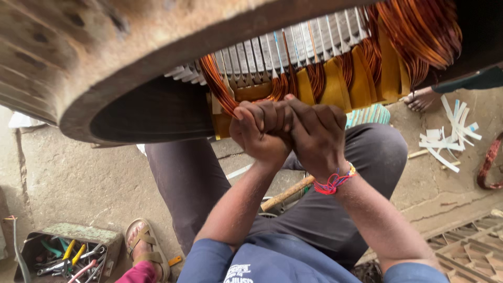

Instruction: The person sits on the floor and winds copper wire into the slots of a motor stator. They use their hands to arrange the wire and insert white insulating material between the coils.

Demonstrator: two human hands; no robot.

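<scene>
A large rusty motor stator housing [78,57] fills the top of the view. Inside it are grey slot liners [293,47], yellow insulation paper [335,84] and copper windings [419,31]. A copper wire bundle [217,86] runs down from the slots into my left hand [259,131], which is clenched on it. My right hand [317,139], with a red thread bracelet at the wrist, is closed tight against the left and grips the same bundle. Both fists sit just below the slots, above my dark-trousered knees.
A box of pliers and hand tools [63,254] stands at the lower left beside my sandalled foot [144,249]. A wooden handle [285,194] lies between my legs. White paper strips [450,136], another person's foot [422,99], a loose copper coil [490,162] and a grate [471,251] are at the right.
</scene>
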